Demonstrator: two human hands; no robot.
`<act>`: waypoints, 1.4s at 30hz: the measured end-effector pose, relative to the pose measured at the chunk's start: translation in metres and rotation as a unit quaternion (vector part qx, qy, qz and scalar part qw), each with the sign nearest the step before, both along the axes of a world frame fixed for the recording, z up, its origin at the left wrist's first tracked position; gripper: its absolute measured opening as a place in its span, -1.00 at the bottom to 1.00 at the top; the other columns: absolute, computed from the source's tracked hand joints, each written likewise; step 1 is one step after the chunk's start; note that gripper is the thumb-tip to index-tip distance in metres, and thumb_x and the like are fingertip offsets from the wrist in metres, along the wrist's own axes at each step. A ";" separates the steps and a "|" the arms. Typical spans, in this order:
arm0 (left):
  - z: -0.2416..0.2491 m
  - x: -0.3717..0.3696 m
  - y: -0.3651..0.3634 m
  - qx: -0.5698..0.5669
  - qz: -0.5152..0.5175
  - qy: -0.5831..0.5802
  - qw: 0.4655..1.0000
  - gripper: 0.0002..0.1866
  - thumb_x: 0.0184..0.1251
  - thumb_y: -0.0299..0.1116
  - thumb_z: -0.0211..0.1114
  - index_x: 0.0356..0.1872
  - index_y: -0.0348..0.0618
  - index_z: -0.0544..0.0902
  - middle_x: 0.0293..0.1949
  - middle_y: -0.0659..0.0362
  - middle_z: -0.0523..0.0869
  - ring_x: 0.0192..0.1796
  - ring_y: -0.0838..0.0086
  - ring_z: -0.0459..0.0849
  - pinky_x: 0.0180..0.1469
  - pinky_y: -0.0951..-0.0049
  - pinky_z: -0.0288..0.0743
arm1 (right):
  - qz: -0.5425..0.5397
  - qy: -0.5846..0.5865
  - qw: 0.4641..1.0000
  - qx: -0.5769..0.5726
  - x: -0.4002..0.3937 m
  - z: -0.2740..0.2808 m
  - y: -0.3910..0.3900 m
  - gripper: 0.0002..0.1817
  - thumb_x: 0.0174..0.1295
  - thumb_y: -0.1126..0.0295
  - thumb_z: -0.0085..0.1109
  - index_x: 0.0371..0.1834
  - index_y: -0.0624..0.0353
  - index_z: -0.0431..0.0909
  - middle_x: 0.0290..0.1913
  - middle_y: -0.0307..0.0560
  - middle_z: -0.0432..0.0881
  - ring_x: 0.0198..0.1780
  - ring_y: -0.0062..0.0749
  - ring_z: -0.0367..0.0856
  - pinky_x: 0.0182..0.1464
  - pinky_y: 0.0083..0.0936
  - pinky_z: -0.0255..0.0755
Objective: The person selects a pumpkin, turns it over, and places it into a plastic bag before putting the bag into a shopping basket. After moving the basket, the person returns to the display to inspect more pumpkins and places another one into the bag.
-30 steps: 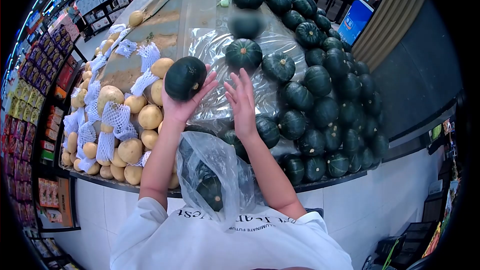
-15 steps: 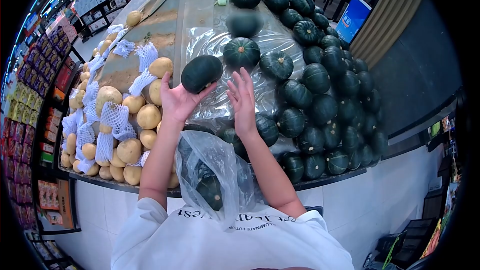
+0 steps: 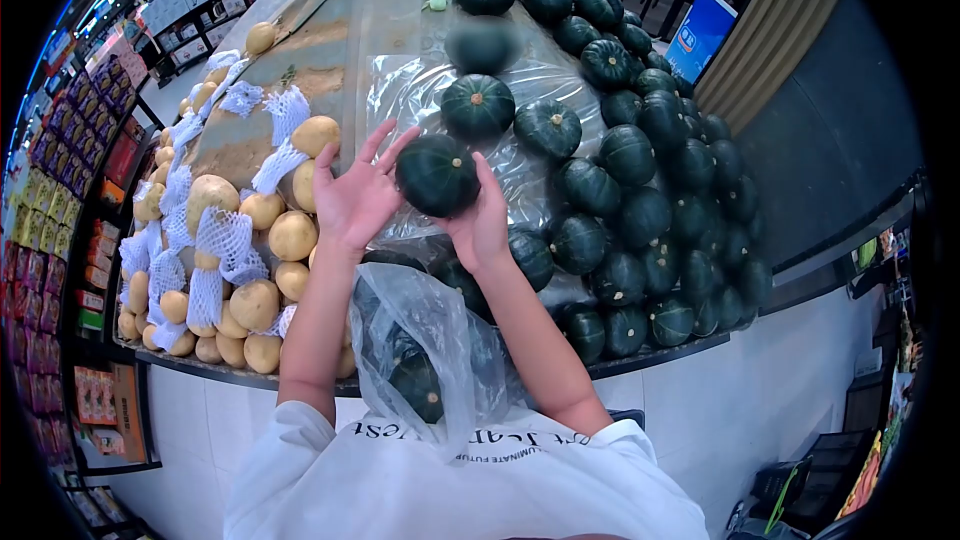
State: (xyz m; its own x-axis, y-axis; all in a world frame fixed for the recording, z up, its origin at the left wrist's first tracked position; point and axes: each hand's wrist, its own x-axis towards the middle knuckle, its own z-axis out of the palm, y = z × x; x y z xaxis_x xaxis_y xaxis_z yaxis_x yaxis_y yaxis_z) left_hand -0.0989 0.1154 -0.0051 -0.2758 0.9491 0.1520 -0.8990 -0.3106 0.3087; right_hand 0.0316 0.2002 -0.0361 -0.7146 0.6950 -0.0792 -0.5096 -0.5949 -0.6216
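Observation:
A round dark green pumpkin [image 3: 437, 175], its stem facing up, rests in my right hand [image 3: 482, 227], whose fingers are partly hidden beneath it. Close against its left side is my left hand [image 3: 360, 195], palm up with the fingers spread. Below both hands, a clear plastic bag [image 3: 385, 315] hangs in front of my shirt with a green pumpkin [image 3: 415, 385] inside. Another pumpkin [image 3: 477, 107] sits on the plastic sheet just beyond the held one, and one more [image 3: 547, 129] lies to its right.
Many green pumpkins [image 3: 645, 215] are piled along the right of the display. Yellowish round produce [image 3: 293, 236], some in white foam nets [image 3: 228, 243], fills the left. Packaged goods stand on shelves at the far left. A blue sign [image 3: 700, 38] is at the back right.
The held pumpkin has moved right, from my left hand to my right hand, and turned so its stem faces up. My left hand's fingers have spread beside it.

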 end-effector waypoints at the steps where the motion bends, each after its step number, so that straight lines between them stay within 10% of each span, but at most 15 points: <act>1: -0.001 0.000 0.000 0.014 -0.008 0.012 1.000 -0.20 0.21 0.12 0.01 0.36 -0.23 0.18 0.39 -0.19 0.12 0.38 0.07 0.20 0.38 0.02 0.01 | 0.012 0.010 1.000 -0.006 0.002 0.004 0.001 -0.43 0.34 -0.04 -0.27 0.29 0.05 0.21 0.21 -0.05 0.38 0.17 -0.22 0.43 0.12 -0.11 0.37; 17: -0.018 -0.009 -0.001 0.153 -0.110 0.066 0.980 -0.15 0.21 0.07 0.15 0.41 -0.17 0.04 0.31 -0.32 0.21 0.40 -0.04 0.14 0.37 -0.15 0.00 | 0.035 0.144 0.977 -0.155 0.016 0.001 0.014 -0.34 0.29 -0.14 -0.25 0.25 0.14 0.32 0.11 -0.04 0.52 0.13 -0.22 0.50 0.22 -0.27 0.34; 27: -0.017 -0.006 -0.001 0.140 -0.090 0.242 0.956 -0.22 0.18 -0.11 0.22 0.37 -0.18 0.11 0.23 -0.21 0.36 0.19 -0.07 0.45 0.27 -0.13 0.24 | 0.160 0.288 0.926 -0.187 0.016 0.001 0.014 -0.33 0.27 -0.12 -0.30 0.17 0.23 0.37 0.17 0.12 0.43 0.18 0.05 0.42 0.13 -0.06 0.39; 42: -0.022 -0.015 0.002 0.092 0.016 0.137 0.986 -0.43 0.31 -0.13 0.03 0.24 -0.30 0.29 0.09 -0.15 0.51 -0.08 0.19 0.57 0.03 0.24 0.45 | 0.223 0.268 0.910 -0.224 0.017 0.005 0.008 -0.27 0.28 -0.19 -0.36 0.26 0.22 0.28 0.20 0.29 0.34 0.22 0.31 0.33 0.24 0.23 0.21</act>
